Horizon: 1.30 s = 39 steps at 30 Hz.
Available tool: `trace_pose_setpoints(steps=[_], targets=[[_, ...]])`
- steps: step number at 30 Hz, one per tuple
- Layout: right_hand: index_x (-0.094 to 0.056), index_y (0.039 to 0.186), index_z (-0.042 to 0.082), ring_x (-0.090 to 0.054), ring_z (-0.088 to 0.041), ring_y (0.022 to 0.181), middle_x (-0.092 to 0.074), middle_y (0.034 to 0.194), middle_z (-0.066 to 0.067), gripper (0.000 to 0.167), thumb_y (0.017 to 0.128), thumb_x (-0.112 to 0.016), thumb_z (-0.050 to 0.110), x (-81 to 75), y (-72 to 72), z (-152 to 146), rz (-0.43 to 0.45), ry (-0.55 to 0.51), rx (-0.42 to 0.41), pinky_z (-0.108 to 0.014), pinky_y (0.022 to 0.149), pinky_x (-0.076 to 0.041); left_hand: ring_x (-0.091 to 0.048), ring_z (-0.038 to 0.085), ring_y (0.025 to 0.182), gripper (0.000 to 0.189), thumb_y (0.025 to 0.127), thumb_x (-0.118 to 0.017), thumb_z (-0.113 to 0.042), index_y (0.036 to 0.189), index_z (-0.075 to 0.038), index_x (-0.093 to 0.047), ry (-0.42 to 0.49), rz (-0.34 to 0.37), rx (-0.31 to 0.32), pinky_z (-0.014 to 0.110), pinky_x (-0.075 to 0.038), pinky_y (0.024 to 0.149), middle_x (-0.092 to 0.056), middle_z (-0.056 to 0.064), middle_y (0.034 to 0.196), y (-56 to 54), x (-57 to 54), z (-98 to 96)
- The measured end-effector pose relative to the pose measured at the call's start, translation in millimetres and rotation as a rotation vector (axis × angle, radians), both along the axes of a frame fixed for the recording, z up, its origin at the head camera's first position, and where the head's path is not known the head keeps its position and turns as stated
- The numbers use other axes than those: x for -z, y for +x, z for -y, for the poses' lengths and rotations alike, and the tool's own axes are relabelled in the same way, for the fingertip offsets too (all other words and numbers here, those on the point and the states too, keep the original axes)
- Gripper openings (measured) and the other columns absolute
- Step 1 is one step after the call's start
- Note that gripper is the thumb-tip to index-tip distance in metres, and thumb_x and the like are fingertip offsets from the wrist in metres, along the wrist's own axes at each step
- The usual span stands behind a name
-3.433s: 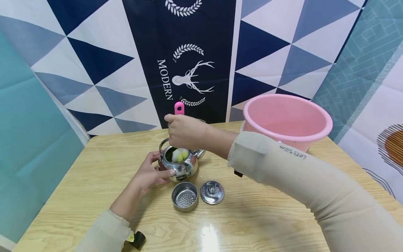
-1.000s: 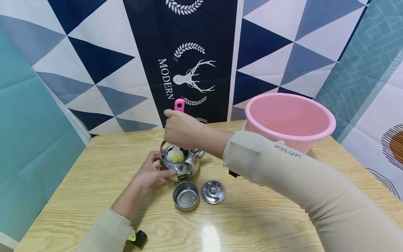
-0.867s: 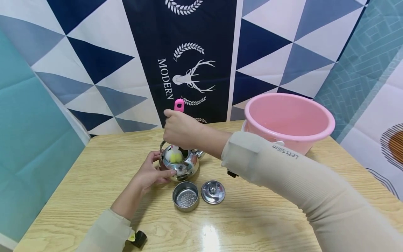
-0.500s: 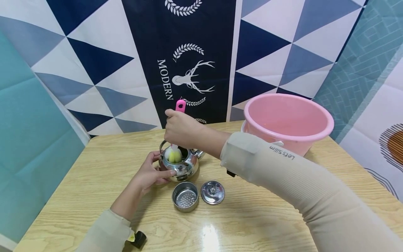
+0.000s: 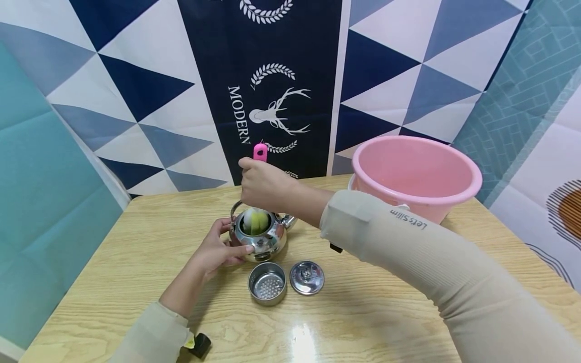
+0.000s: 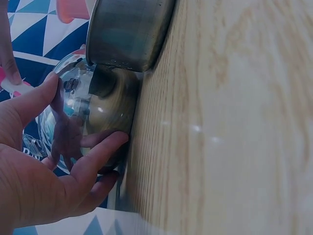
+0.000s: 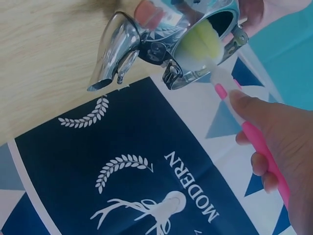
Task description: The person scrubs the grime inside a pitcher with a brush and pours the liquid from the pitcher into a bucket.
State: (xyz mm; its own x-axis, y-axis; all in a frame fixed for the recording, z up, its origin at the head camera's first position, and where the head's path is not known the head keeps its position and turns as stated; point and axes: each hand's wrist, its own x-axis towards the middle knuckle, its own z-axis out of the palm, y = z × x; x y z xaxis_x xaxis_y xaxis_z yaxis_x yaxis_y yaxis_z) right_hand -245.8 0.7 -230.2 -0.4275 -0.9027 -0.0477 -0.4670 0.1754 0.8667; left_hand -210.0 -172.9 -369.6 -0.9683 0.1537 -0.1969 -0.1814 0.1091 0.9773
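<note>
A shiny steel teapot [image 5: 272,244] stands uncovered on the table, its spout to the right and its handle raised at the back. My left hand [image 5: 220,247] holds its left side, thumb on the near wall and fingers round behind; the left wrist view shows the fingertips on the pot's body [image 6: 110,105]. My right hand [image 5: 268,186], above the opening, grips the pink-and-white handle [image 7: 261,147] of a sponge brush. Its white-and-yellow sponge head [image 5: 257,222] is in the mouth of the pot, the lower part hidden inside.
In front of the teapot stands a round steel strainer basket [image 5: 268,298] with a perforated bottom. Beside it lies the steel lid [image 5: 306,277], knob up. A large pink basin [image 5: 417,196] stands at the back right, behind my right forearm. A patterned cloth [image 5: 154,101] hangs behind the table.
The sponge head has shifted about inside the teapot's mouth, lately a little to the right and back, with my right hand moving slightly. My left hand, the teapot, strainer basket and lid stay put.
</note>
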Motion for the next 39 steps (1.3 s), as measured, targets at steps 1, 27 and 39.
trace_pose_setpoints(steps=[1,27,39], targets=[[-0.073,0.090,0.023,-0.051,-0.014,0.072,-0.067,0.078,0.006,0.018,0.093,-0.059,0.012,-0.6,0.4,-0.3,-0.004,0.010,0.000,-0.037,0.086,-0.028,-0.050,0.034,0.112,0.083,0.080,-0.078,0.001,0.145,-0.009,-0.027,-0.001,0.000,-0.001,0.042,-0.059,0.074,-0.021,0.016,0.149,0.0,-0.2,0.0],[-0.075,0.097,0.020,-0.054,-0.016,0.077,-0.071,0.087,0.005,0.009,0.090,-0.070,0.023,-13.6,9.9,-6.5,0.133,0.048,-0.011,-0.036,0.089,-0.031,-0.054,0.032,0.109,0.084,0.079,-0.080,0.001,0.144,-0.011,-0.028,-0.003,0.013,-0.015,0.040,-0.059,0.072,-0.021,0.014,0.150,-2.8,3.5,1.8],[-0.075,0.088,0.021,-0.054,-0.014,0.073,-0.071,0.082,0.005,0.013,0.092,-0.063,0.017,-5.6,10.9,-0.4,0.121,-0.040,-0.058,-0.036,0.085,-0.030,-0.054,0.030,0.105,0.085,0.078,-0.079,0.002,0.144,-0.011,-0.026,0.000,0.009,-0.002,0.038,-0.059,0.069,-0.020,0.015,0.151,-4.0,0.1,2.1]])
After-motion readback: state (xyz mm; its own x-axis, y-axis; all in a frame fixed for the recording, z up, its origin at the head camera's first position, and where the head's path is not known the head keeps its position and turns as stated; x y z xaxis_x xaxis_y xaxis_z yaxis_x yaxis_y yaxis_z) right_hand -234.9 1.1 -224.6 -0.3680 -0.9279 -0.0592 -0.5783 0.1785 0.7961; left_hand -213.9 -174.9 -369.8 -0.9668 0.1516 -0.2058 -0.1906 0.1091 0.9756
